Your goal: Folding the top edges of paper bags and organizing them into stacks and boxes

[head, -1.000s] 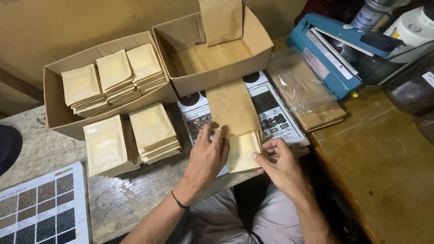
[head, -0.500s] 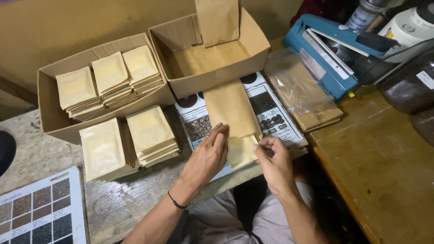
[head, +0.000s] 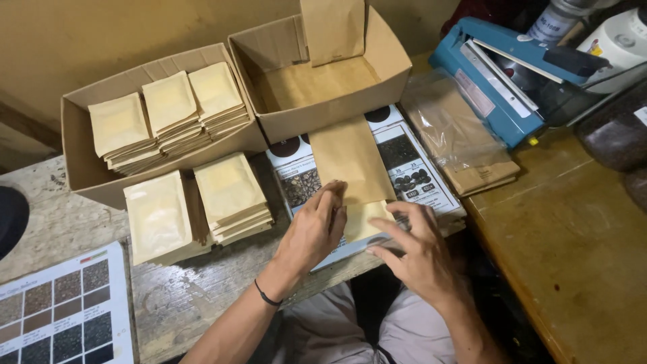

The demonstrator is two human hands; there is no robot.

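left hand (head: pixel 315 226) flat on brown bag (head: pixel 350 168) | right hand (head: pixel 418 253) open, fingers spread | left box (head: pixel 77 162): three pouch stacks | right box (head: pixel 391 64): one upright bag

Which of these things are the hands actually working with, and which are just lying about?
In use:
left hand
right hand
small packet
brown paper bag

Lying about:
stacked packets
box of packets
open box
blue sealer
colour chart

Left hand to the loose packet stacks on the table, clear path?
Probably yes. The left hand rests on the brown bag, and the packet stacks lie just to its left on bare tabletop, nothing between.
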